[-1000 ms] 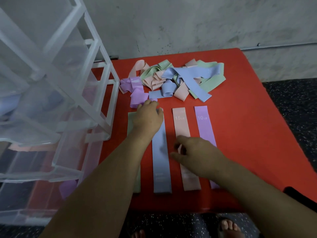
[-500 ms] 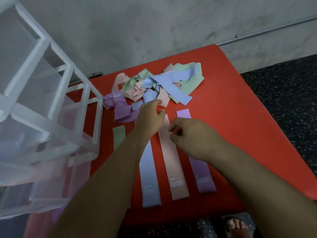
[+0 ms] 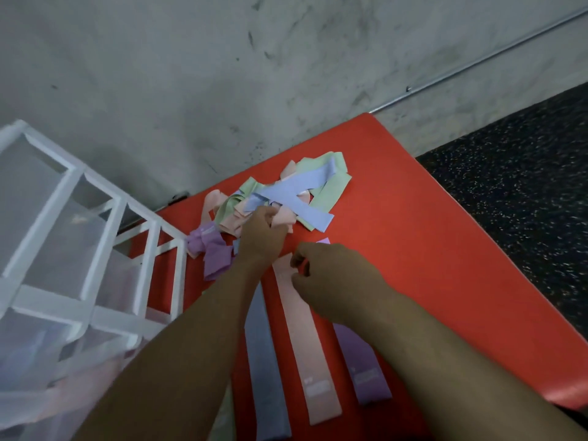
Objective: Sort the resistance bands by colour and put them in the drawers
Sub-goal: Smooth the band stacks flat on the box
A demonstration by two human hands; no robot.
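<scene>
A tangled pile of resistance bands (image 3: 305, 192) in blue, green, pink and purple lies at the far side of the red table (image 3: 429, 249). My left hand (image 3: 262, 235) reaches into the near edge of the pile, fingers curled among the pink and blue bands; what it grips is hidden. My right hand (image 3: 327, 275) hovers over the flat pink band (image 3: 305, 345), fingers loosely curled with nothing in them. A flat blue band (image 3: 265, 370) and a flat purple band (image 3: 366, 370) lie either side of the pink one. A green band (image 3: 224, 418) peeks out under my left forearm.
A clear plastic drawer unit with a white frame (image 3: 79, 249) stands at the left, with pale bands dimly visible inside its lower drawers. A grey wall runs behind the table. Dark speckled floor (image 3: 525, 186) lies to the right.
My left hand has moved forward from the flat bands into the pile. My right hand has moved up along the pink band. The camera has tilted and shifted.
</scene>
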